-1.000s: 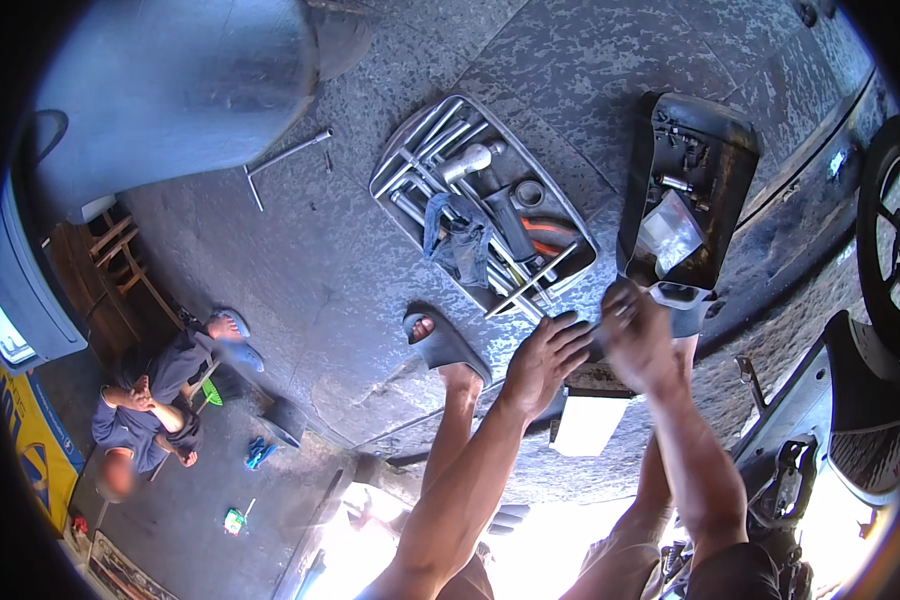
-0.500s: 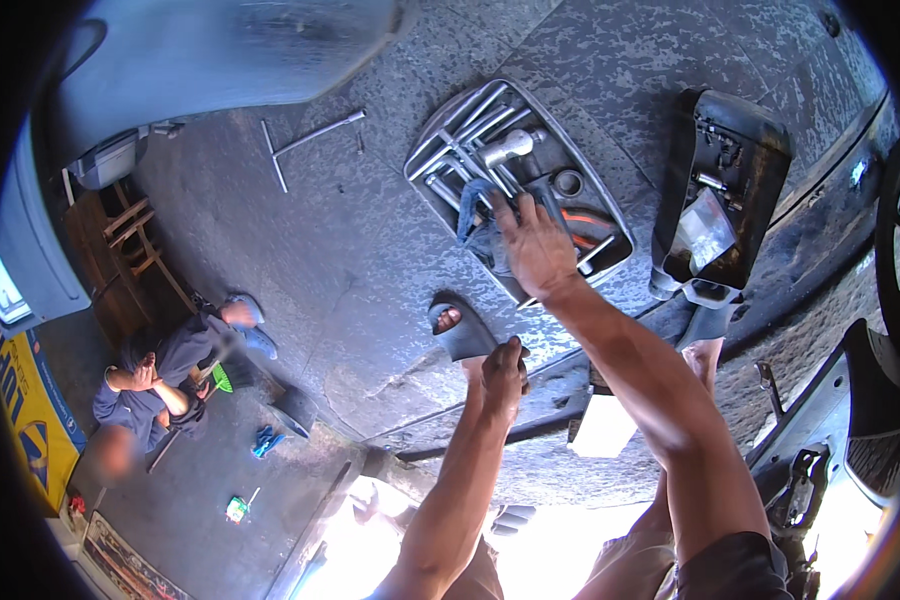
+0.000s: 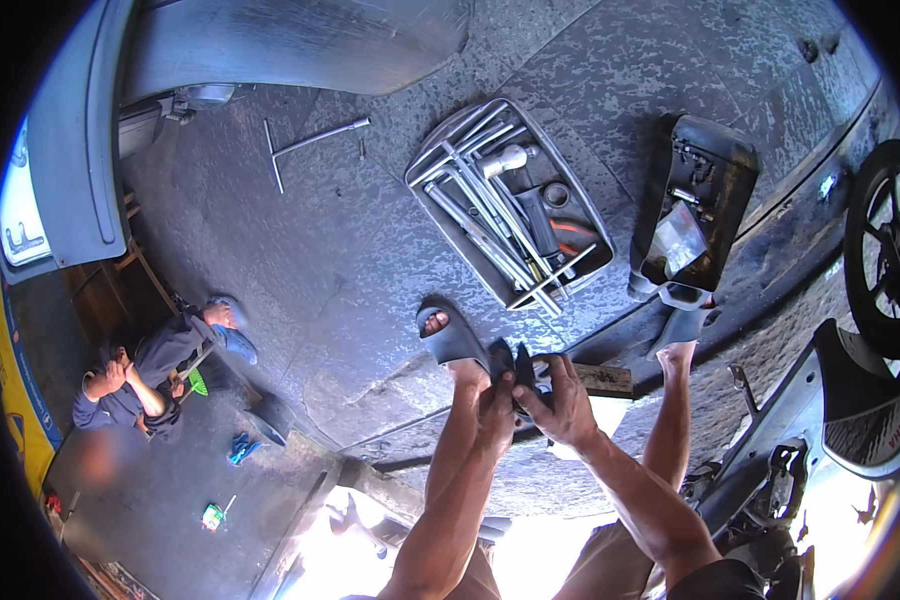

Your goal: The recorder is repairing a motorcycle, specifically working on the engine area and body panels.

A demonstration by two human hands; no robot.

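Below the metal tool tray, both hands grip a small dark part.

Single head-worn fisheye view, looking steeply down.
It faces the concrete floor from standing height; both forearms enter from the lower edge, straight lines bending at the rim.

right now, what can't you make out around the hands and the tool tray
- Head view: the small dark object is mostly covered by the left hand and right hand; its kind is unclear.
- The tools in the grey tool tray overlap; most are too small to tell apart.
- The contents of the black case are too small and shadowed.
- The motorcycle is cut off by the right rim.
- The ground below the arms is washed out by glare.
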